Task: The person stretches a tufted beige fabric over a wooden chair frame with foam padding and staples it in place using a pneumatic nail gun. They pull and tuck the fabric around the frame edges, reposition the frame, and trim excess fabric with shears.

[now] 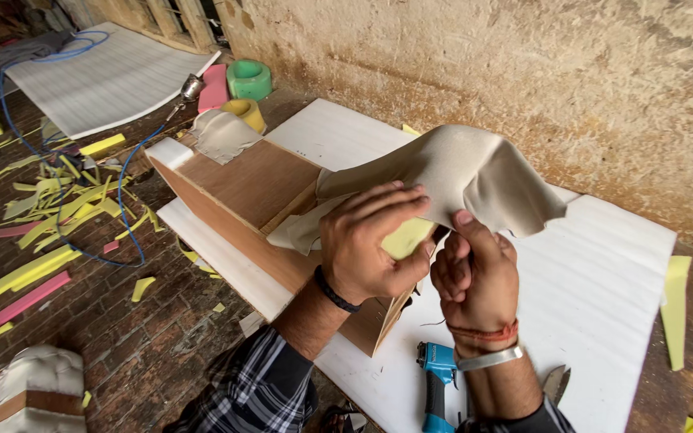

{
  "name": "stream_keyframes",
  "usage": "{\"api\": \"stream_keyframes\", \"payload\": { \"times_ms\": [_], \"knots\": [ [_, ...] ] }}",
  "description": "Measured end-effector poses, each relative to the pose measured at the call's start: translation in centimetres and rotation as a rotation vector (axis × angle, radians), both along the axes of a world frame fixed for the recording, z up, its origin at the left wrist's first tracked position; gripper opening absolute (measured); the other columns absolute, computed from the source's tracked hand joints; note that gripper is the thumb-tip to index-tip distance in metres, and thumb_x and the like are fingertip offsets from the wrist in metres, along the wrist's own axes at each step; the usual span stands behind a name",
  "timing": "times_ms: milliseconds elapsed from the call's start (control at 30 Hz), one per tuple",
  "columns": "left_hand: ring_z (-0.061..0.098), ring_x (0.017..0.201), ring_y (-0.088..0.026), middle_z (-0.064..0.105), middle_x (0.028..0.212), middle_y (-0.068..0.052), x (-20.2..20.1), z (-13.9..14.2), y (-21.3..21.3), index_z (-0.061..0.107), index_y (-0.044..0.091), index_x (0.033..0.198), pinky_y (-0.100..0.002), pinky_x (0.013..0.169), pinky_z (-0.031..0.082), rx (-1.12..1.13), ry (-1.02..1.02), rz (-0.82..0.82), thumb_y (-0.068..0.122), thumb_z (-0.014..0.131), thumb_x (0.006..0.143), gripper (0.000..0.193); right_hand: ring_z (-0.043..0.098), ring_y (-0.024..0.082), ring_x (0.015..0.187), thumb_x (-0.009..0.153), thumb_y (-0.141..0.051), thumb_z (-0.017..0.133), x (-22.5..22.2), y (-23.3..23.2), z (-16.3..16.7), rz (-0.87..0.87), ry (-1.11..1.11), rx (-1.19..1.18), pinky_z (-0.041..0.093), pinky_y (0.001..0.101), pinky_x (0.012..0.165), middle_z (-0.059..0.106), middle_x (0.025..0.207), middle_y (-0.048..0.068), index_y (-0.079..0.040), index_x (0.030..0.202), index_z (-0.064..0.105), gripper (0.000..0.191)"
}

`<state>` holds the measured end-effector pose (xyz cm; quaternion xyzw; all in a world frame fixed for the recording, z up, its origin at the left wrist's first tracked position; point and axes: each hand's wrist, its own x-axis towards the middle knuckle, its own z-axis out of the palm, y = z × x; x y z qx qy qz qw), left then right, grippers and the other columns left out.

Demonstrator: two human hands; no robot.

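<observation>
blue stapler (436, 385) lies just below the right hand (476, 281) — fingers curled, pinching beige fabric (451, 172). left hand (366, 244) beside it presses flat on that fabric and yellow foam (405, 238), over the wooden frame (254, 188) beyond — fingers close together.

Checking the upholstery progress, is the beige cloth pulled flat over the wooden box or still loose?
Loose. The cloth billows up in folds above the box, gripped by the left hand and right hand.
</observation>
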<state>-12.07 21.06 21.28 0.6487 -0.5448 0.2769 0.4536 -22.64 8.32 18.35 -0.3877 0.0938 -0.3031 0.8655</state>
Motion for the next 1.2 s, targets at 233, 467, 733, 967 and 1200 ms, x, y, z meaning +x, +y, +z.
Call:
{"api": "stream_keyframes", "payload": {
  "times_ms": [233,467,733,967,1200],
  "knots": [
    [0.076,0.116,-0.026,0.077,0.124,-0.011,1.1,-0.7,0.5,0.075,0.007,0.113,-0.038,0.107,0.060,0.045,-0.037,-0.030,0.028,0.074,0.083,0.036,0.033,0.010,0.033,0.106,-0.030,0.058,3.8,0.9,-7.0,0.055,-0.262,0.159,0.028,0.0238,0.032,0.044,0.046,-0.001,-0.011,0.067,0.053,0.043],
    [0.056,0.127,-0.050,0.057,0.133,-0.040,2.2,2.4,-1.4,0.037,-0.015,0.144,-0.050,0.105,0.047,0.589,0.112,0.046,0.052,0.057,0.105,0.080,0.043,0.012,0.044,0.111,-0.035,0.052,7.3,1.5,-11.3,0.152,-0.448,0.161,0.037,0.0241,0.044,0.047,0.050,0.001,-0.008,0.071,0.056,0.048],
    [0.069,0.104,-0.039,0.067,0.115,-0.031,-1.1,3.7,-5.6,0.021,-0.010,0.154,-0.047,0.089,0.056,1.047,0.007,0.531,0.038,0.061,0.091,0.089,0.058,0.018,0.055,0.102,-0.011,0.052,6.9,-0.1,-14.3,0.186,-0.284,-0.220,0.048,0.0289,0.054,0.063,0.066,0.009,0.000,0.086,0.064,0.023],
    [0.070,0.097,-0.043,0.065,0.110,-0.038,-1.0,3.4,-5.7,0.025,-0.003,0.155,-0.052,0.082,0.057,0.988,-0.184,0.598,0.023,0.059,0.090,0.077,0.066,0.029,0.073,0.098,-0.024,0.064,-1.8,-1.3,-27.9,-0.397,0.793,-0.631,0.052,0.0384,0.067,0.073,0.078,0.014,-0.006,0.103,0.078,0.023],
    [0.071,0.091,-0.041,0.070,0.101,-0.031,-0.1,1.4,-5.5,0.032,-0.008,0.152,-0.049,0.080,0.057,0.900,-0.221,0.557,0.023,0.063,0.083,0.082,0.066,0.043,0.105,0.074,-0.033,0.085,-7.0,1.3,-39.1,0.062,1.343,-1.086,0.056,0.0496,0.087,0.062,0.120,0.024,-0.011,0.127,0.045,0.071]
  ]
}}
